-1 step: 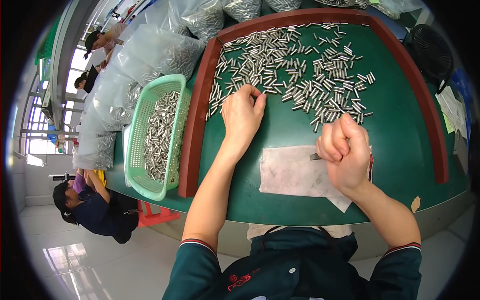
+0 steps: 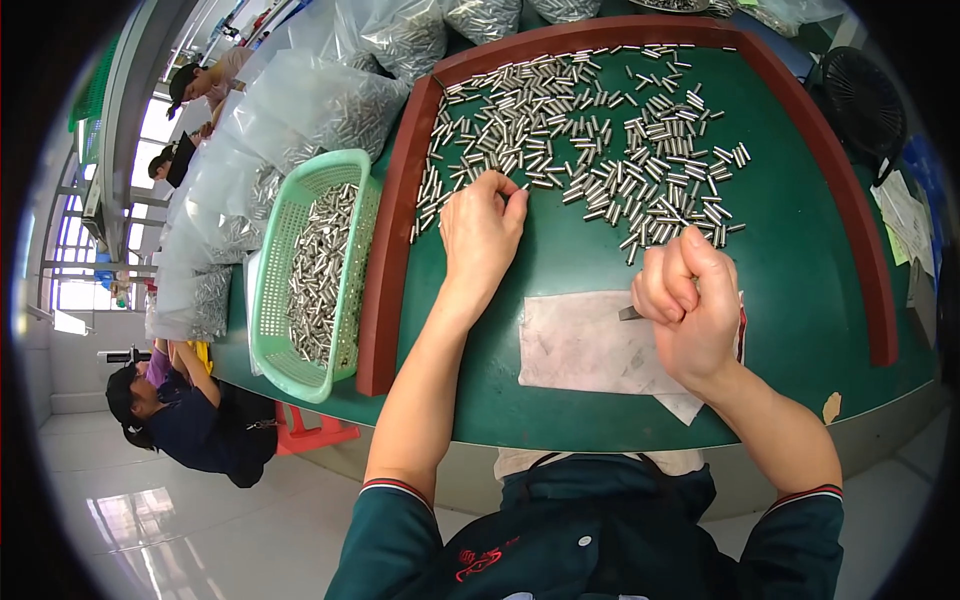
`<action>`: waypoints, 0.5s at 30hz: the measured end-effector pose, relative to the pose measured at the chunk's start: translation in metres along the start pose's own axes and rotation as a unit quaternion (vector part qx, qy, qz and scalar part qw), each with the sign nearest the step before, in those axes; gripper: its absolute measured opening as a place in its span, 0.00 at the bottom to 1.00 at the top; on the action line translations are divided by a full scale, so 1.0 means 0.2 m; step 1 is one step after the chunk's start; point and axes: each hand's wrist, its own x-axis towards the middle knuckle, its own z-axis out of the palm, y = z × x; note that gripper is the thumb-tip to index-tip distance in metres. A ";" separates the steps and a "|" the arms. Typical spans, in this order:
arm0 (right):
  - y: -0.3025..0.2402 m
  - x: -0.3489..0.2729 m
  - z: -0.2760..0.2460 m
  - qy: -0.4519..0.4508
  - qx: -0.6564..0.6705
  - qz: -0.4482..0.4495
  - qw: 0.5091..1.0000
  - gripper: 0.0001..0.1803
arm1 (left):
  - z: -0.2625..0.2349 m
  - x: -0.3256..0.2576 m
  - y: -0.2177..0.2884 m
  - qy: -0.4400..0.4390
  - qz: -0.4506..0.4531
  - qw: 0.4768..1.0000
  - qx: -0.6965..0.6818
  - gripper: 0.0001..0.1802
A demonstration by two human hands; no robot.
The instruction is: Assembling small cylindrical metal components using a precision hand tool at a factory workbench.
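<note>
Many short silvery metal pins (image 2: 660, 195) lie scattered over the green tabletop (image 2: 790, 290). At their near left edge is my left hand (image 2: 482, 225), its thumb and fingers drawn together; a pin end shows by the thumb tip, though the grip itself is mostly hidden. My right hand (image 2: 690, 300) is closed in a fist over a pale stained cloth (image 2: 580, 345). A dark, flat-ended tool (image 2: 629, 314) sticks out of that fist on the left; its kind is hidden by the fingers.
A brown-red raised border (image 2: 395, 240) frames the work area. Left of it stands a green mesh basket (image 2: 265, 300) filled with pins. Clear bags of pins (image 2: 345, 110) line the far left. A black fan (image 2: 862, 105) stands at right. Other people (image 2: 190, 420) sit at left.
My left hand has shifted very slightly left, and a pin end shows more clearly beside its thumb. My right hand has stayed in place.
</note>
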 end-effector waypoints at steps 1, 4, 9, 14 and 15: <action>0.00 0.00 0.00 -0.002 -0.001 0.001 1.000 0.24 | -0.02 -0.01 -0.01 0.005 0.015 1.000 -0.015 0.09; 0.00 0.00 -0.01 -0.006 -0.003 -0.001 1.000 0.24 | -0.06 -0.06 -0.02 -0.071 -0.041 0.966 -0.246 0.07; -0.01 0.00 -0.01 -0.006 -0.002 0.006 1.000 0.24 | -0.12 -0.12 -0.01 -0.252 -0.180 0.749 -0.586 0.05; 0.00 -0.01 -0.01 -0.001 0.001 0.011 1.000 0.24 | -0.11 -0.14 -0.02 -0.271 -0.201 0.729 -0.595 0.07; 0.00 -0.01 -0.01 0.003 0.000 0.012 1.000 0.24 | -0.11 -0.14 -0.01 -0.272 -0.201 0.728 -0.596 0.07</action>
